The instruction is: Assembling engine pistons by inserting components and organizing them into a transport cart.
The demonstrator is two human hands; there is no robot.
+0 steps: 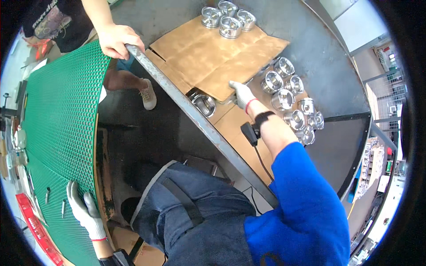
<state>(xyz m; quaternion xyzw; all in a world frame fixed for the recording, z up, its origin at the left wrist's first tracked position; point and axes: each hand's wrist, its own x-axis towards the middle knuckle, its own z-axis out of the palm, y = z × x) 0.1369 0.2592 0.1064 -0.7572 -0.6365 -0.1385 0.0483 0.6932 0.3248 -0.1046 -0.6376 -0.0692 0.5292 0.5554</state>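
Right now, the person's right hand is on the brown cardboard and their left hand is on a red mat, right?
Not quite. The head view shows the left hand resting on a green mat, not a red one. The right hand is indeed on the brown cardboard.

Left hand (86, 213), gloved, lies flat with fingers spread. Right hand (242, 94) (white glove, blue sleeve) extends forward, fingers curled in a grip.

Both hands wear white knit gloves with red cuffs; blue sleeve, black wrist strap with cable, dark jeans.
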